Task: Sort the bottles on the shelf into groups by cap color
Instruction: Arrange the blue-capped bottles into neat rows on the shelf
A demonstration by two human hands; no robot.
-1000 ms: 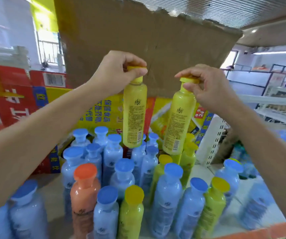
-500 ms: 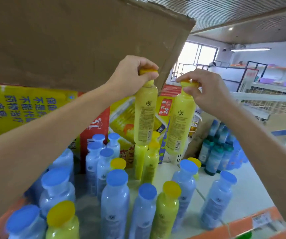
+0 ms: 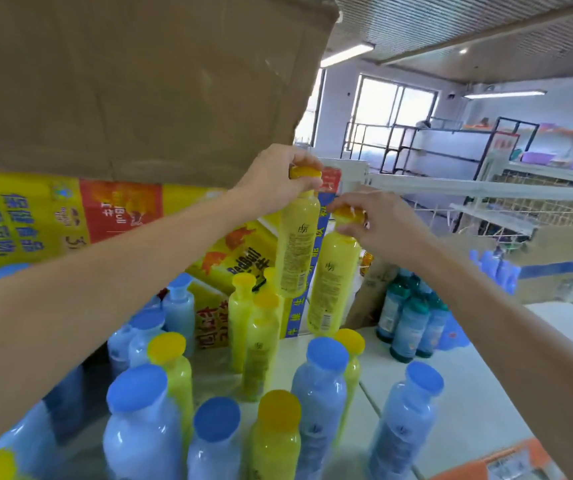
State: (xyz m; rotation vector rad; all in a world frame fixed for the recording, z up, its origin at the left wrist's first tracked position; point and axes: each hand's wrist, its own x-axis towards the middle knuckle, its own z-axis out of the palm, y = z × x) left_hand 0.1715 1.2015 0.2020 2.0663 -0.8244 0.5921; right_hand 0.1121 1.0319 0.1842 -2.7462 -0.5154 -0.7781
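1. The left hand is pinching the yellow cap of a yellow bottle. Its grip is clamped on the cap, so the bottle is hanging upright in the air above the shelf.
2. The right hand is holding a second yellow bottle the same way, grip clamped on its cap. This one is hanging a little lower, just beside the first.
3. Both carried bottles are hovering over a yellow-capped cluster that is standing at the back of the shelf, against the printed cartons. That cluster appears to be the yellow group taking shape.
4. The sorting is looking only partly done. At the front, blue-capped bottles are standing mixed with at least three stray yellow-capped bottles.
5. To the right, well apart, teal-capped bottles are standing together and seem to be grouped already.
6. What is remaining, as I judge it, is setting these two bottles down with the yellow cluster and then pulling the strays out of the blue ones.
7. A cardboard flap is hanging overhead, and the far left of the shelf is hidden behind the left arm, so more bottles may be waiting there.
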